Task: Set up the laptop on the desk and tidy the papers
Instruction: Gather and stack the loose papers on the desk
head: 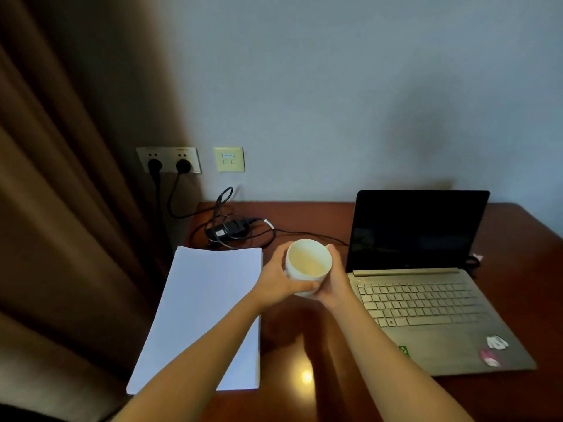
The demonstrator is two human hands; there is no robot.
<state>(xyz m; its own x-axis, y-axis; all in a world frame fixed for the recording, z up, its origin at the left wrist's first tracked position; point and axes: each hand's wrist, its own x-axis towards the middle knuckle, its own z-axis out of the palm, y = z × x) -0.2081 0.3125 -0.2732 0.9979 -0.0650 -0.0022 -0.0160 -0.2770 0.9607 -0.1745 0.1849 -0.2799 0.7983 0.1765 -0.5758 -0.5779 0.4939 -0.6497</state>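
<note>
White ceramic sits between your palms. You hold the cup [308, 263] with your left hand [280, 281] wrapped round its near-left side and your right hand [333, 278] closed against its right side, fingers curled to the wall. It is over the bare wood of the desk [518, 239], between the papers [207, 306] and the laptop [426, 300]. I cannot tell whether its base touches the wood.

Most of the job looks done. The laptop stands open on the right half of the desk, keyboard facing you and screen dark. The papers lie on the left as one squared stack with its edges aligned, though its left side may overhang the desk.

At the back, the power adapter [228, 231] lies in a loose tangle of cable, with plugs seated in the wall socket [169, 159]. One lead runs toward the laptop, and its far end is hidden.

What seems left is to give the cup a resting place clear of both paper and keyboard, and perhaps to straighten that cable.
</note>
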